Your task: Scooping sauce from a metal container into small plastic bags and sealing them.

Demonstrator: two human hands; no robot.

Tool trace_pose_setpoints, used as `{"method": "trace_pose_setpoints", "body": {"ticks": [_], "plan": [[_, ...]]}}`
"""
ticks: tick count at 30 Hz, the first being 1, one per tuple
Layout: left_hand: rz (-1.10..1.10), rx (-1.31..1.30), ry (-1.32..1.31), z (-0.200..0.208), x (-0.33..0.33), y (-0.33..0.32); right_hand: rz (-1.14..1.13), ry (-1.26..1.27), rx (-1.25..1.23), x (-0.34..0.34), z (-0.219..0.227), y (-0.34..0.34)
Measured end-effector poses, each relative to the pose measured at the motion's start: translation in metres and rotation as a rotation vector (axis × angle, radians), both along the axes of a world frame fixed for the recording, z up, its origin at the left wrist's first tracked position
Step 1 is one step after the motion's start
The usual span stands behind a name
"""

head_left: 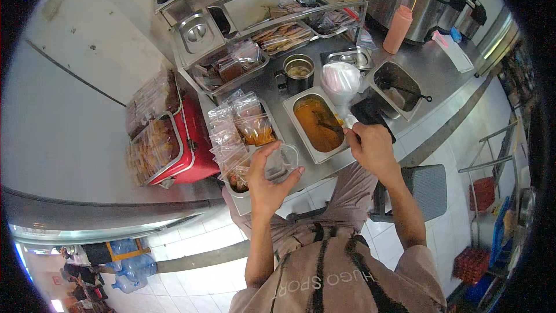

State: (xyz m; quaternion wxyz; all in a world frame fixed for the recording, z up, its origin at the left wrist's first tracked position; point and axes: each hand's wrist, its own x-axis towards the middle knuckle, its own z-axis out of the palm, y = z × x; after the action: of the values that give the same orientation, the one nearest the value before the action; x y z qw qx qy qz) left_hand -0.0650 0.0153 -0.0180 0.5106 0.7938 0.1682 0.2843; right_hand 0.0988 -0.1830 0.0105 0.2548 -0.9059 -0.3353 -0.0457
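Observation:
My left hand (268,182) curves its thumb and fingers around a clear plastic cup (289,159), at the near end of a steel tray (244,202). That tray holds several small clear bags (227,130), and one bag with orange sauce (255,129) lies just beyond my fingers. My right hand (372,149) is closed on the handle of a dark ladle (331,128), whose bowl rests in the orange-brown sauce (315,117) of a steel pan (291,104). Above my right fingers sits a bundle of white plastic (341,78); its tail reaches near the fingertips.
A black mug (299,78) stands behind the pan. To the right is another steel pan (399,90) with a dark utensil; farther back stands a pink bottle (398,29). A steel rack (289,14) lines the back. At left sits a red cooler (197,145) topped by bagged food trays.

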Motion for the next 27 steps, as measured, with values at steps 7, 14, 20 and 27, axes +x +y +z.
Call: {"method": "trace_pose_setpoints", "body": {"ticks": [7,14,20,27], "plan": [[-0.004,0.048,-0.024,-0.008,0.01,0.001,-0.026,0.082,0.116,-0.004,-0.032,-0.005],[0.001,0.027,-0.011,-0.011,0.014,0.002,-0.112,0.414,0.389,-0.003,-0.059,-0.023],[0.01,0.04,-0.024,-0.012,0.024,0.0,-0.168,0.676,0.576,-0.009,-0.08,-0.033],[0.059,-0.002,-0.004,-0.005,0.034,0.004,-0.154,0.801,0.724,-0.015,-0.07,-0.037]]}}
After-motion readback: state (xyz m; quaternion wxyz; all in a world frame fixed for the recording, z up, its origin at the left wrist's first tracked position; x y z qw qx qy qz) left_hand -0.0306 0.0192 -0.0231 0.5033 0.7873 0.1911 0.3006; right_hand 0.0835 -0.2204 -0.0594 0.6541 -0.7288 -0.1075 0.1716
